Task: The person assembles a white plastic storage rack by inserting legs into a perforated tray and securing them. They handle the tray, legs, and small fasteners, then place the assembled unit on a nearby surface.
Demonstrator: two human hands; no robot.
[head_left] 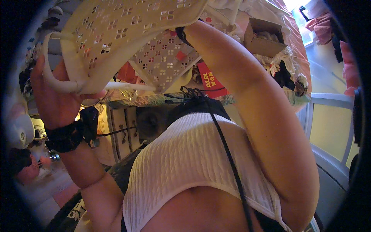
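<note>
One large cream plastic panel, pierced by clusters of small holes, is raised across the upper left, blocking the view of much that lies behind it. The left hand grips its near lower corner, where a white tube bends round; the thumb lies under the corner and the fingers reach up behind the loop. The right hand is almost wholly hidden behind the panel's far edge, so whether it is closed on anything cannot be told; its forearm crosses in front of the cloth-covered surface.

Beneath the raised panel, a second panel with the same holes lies tilted, a red packet near its right side. Tangled black cables sit at the near edge, and one long cable hangs down over the person's white top. Beyond the right forearm stand an open cardboard box and, nearer, a heap of dark and white cloth. Light-coloured drawers show past the left wrist, and a white rounded object is at the far left.
</note>
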